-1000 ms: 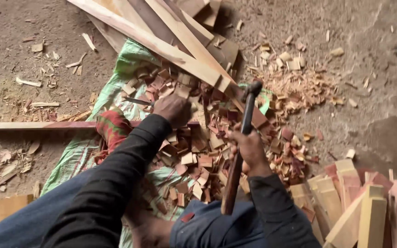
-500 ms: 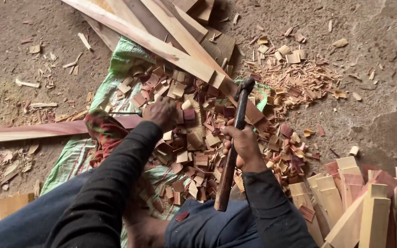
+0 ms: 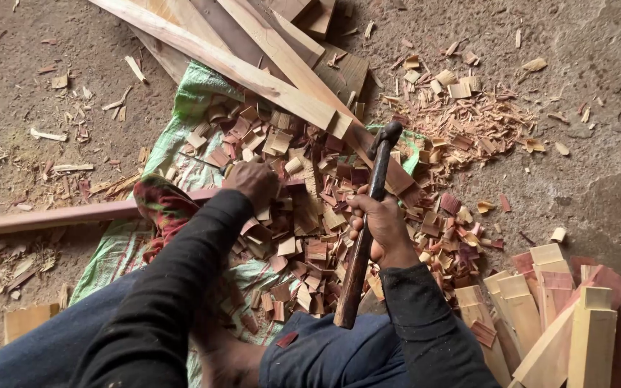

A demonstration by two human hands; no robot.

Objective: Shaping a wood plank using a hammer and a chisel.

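My right hand grips the wooden handle of a hatchet, whose dark head points away from me above a heap of small reddish wood chips. My left hand is closed on a long reddish wooden strip that runs off to the left, its near end lying on the chip heap. Both arms wear black sleeves. The chips lie on a green woven sheet.
Long pale planks lie at the top, crossing the sheet. A stack of cut wooden pieces stands at the bottom right. Loose chips and splinters are scattered over the dirt floor. My blue-trousered legs fill the bottom edge.
The hatchet stays raised, its head shifting slightly. My left hand has stayed on the strip over the chip heap, and the view has drifted a little.
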